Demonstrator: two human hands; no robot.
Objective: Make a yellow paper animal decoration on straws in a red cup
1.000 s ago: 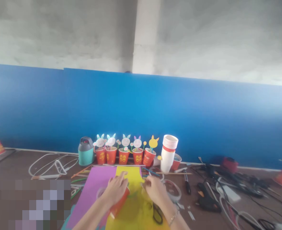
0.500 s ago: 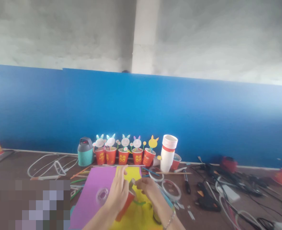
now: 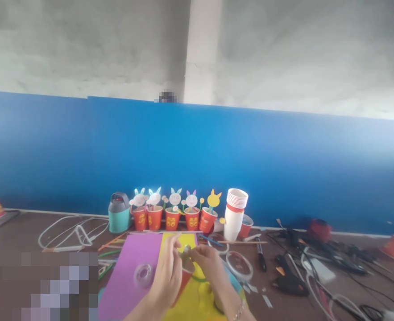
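My left hand (image 3: 168, 267) is closed against a red paper cup (image 3: 184, 281), which tilts over the yellow sheet (image 3: 175, 312); part of the cup is behind my fingers. At the cup's mouth, my right hand (image 3: 212, 267) pinches a small pale, shiny piece (image 3: 187, 248), too small to name for certain. A green stem rises beside that piece, close to the left fingertips. From the cup's side a curved green strip (image 3: 199, 279) reaches toward my right wrist. To the left, a roll of clear tape (image 3: 143, 273) lies on the purple sheet (image 3: 119, 290).
Red cups with paper rabbit heads (image 3: 172, 219) line the back by a blue partition (image 3: 183, 147). Right of them stands a stack of white cups (image 3: 234, 225). Tape rings (image 3: 238, 266), a black pen (image 3: 260, 256), a glue gun (image 3: 288, 278) and tangled cables lie rightward; a teal container (image 3: 119, 218) stands left.
My left hand and the cup have shifted slightly right, and the cup stands more upright. The right fingers have moved slightly, with the pale piece still at the cup's mouth.
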